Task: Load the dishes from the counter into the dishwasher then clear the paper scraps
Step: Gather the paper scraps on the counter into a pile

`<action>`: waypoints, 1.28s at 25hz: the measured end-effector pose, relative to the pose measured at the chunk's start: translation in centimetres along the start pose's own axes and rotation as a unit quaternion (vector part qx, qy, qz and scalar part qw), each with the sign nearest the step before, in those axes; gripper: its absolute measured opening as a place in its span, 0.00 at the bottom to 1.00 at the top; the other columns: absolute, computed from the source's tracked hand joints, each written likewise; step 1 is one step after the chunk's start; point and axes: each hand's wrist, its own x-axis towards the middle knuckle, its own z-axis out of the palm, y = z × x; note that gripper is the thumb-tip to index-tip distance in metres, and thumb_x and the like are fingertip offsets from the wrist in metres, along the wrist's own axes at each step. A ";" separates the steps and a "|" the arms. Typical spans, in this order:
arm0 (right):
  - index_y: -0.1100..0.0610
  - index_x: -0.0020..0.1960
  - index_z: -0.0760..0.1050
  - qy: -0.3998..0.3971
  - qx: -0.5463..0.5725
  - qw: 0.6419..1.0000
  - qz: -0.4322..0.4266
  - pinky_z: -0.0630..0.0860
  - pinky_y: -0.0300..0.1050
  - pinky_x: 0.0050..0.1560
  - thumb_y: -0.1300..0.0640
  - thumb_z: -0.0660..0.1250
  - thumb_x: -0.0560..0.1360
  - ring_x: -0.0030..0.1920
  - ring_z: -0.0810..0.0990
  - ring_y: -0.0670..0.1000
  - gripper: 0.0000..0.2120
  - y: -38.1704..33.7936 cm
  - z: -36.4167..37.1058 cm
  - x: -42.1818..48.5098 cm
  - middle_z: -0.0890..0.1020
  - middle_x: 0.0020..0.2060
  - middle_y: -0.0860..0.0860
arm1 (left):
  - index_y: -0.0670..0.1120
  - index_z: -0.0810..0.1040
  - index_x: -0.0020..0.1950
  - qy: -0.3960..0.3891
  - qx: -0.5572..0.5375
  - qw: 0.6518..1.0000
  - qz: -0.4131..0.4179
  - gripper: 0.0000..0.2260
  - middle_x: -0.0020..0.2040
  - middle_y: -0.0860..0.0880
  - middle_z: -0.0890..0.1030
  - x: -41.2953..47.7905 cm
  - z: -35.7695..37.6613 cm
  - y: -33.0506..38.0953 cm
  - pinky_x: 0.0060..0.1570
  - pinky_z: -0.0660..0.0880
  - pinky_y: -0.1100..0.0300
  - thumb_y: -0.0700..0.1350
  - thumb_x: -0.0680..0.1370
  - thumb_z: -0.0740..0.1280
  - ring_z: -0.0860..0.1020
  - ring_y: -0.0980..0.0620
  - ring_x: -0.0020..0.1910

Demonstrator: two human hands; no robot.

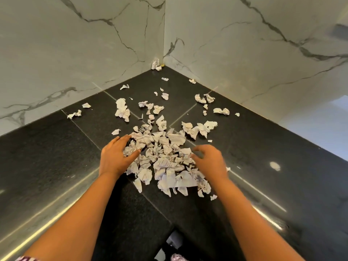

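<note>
A heap of torn, crumpled white paper scraps [165, 159] lies on the black stone counter [56, 162] in the corner. My left hand [116, 157] rests on the heap's left edge, fingers curved around the scraps and thumb pressed into them. My right hand [211, 162] sits at the heap's right edge with fingers curled over the paper. More loose scraps [122, 110] are scattered behind the heap toward the corner. No dishes or dishwasher are in view.
Marble-patterned walls [94, 44] meet at the back corner, where a small scrap [156, 65] lies. The counter's inner front edge forms a notch at the bottom centre, near the floor [175, 242]. A bright opening [320, 125] shows beyond the counter's right edge.
</note>
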 end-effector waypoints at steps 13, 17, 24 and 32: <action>0.53 0.68 0.64 -0.121 -0.025 0.989 0.083 0.74 0.47 0.53 0.55 0.79 0.62 0.58 0.76 0.55 0.38 -0.8 -0.1 -3.3 0.75 0.61 0.55 | 0.47 0.71 0.69 -0.002 -0.074 0.997 0.032 0.35 0.67 0.46 0.74 -0.9 -0.4 -0.4 0.68 0.64 0.47 0.65 0.68 0.56 0.68 0.46 0.68; 0.56 0.64 0.65 -0.124 -0.162 0.950 0.236 0.77 0.55 0.54 0.53 0.79 0.61 0.57 0.76 0.59 0.37 3.5 -4.7 -4.7 0.74 0.60 0.57 | 0.47 0.71 0.69 -0.006 -0.082 0.996 0.035 0.32 0.67 0.46 0.74 -1.0 -0.5 -0.5 0.68 0.64 0.46 0.61 0.69 0.60 0.69 0.46 0.68; 0.56 0.66 0.67 -0.141 0.065 0.977 0.149 0.81 0.44 0.35 0.63 0.75 0.68 0.41 0.82 0.55 0.29 0.7 1.0 -5.0 0.73 0.59 0.57 | 0.46 0.72 0.68 0.003 -0.110 0.994 0.023 0.24 0.66 0.45 0.75 -1.4 -0.7 0.0 0.65 0.66 0.49 0.53 0.75 0.68 0.70 0.45 0.66; 0.64 0.54 0.75 0.043 -0.016 0.990 0.132 0.74 0.46 0.49 0.66 0.66 0.71 0.49 0.76 0.55 0.12 3.3 0.1 -0.6 0.78 0.52 0.58 | 0.49 0.78 0.62 0.020 -0.166 0.980 -0.108 0.18 0.55 0.47 0.81 0.3 -1.1 -0.3 0.48 0.73 0.53 0.55 0.75 0.67 0.78 0.46 0.53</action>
